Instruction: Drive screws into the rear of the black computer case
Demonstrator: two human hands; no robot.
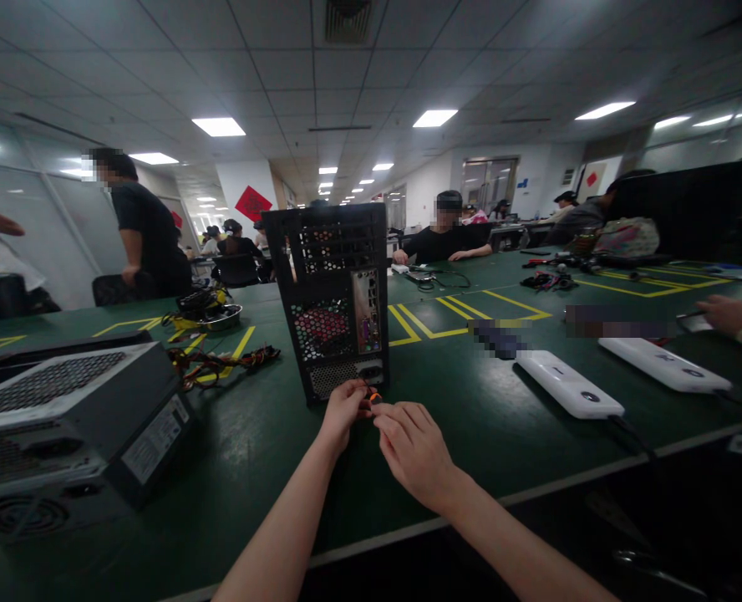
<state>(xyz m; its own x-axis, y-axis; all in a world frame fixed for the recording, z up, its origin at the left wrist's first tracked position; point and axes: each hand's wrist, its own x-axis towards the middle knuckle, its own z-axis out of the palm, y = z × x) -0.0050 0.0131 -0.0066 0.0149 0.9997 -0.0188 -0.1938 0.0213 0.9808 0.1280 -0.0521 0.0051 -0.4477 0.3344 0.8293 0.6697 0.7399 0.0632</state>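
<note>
A black computer case stands upright on the green table, its rear panel with ports and perforated grilles facing me. Low in front of its bottom power supply, my two hands meet. Between them shows a small orange-and-black handle, seemingly of a screwdriver, mostly covered by fingers. My left hand is closed, its fingertips pinching around the tool's far end near the case. My right hand is closed with curled fingers at the near end of the handle. The tool's tip is hidden.
At left lies a large grey power supply unit, with bundled cables behind it and a metal bowl farther back. White power banks sit at right. Another person's hand is at the right edge; a person sits opposite.
</note>
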